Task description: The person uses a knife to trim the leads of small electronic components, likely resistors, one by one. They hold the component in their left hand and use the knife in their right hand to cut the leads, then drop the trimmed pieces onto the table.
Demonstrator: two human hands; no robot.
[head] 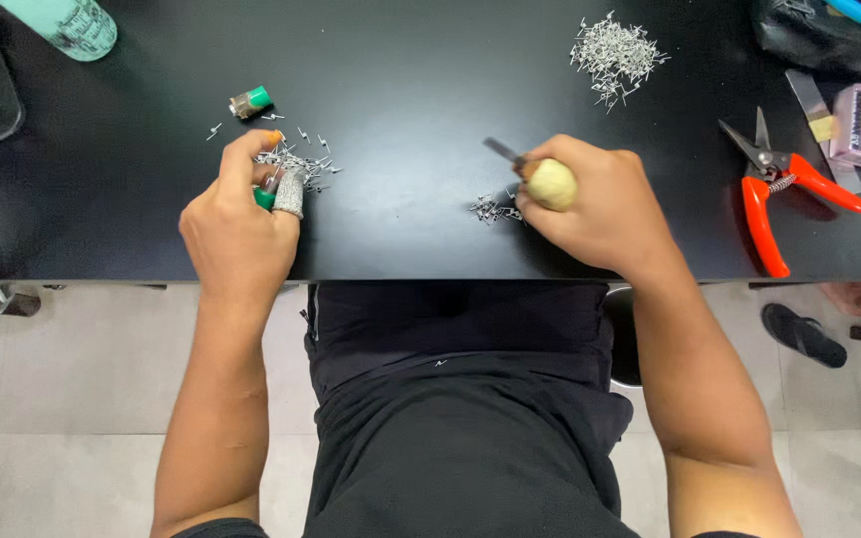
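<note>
The left hand [236,224] pinched a small green part [267,195] left of centre; the right hand [600,204] gripped a wooden-handled tool [548,182] (blade pointing upper left) just above loose pins [492,208].

A single camera sits on the person's head and looks almost straight down, close above the work. The black table [421,60] fills the upper half, its near edge crossing mid-frame. Below it show both forearms, the lap in dark clothing and the tiled floor [72,399] on either side.
</note>
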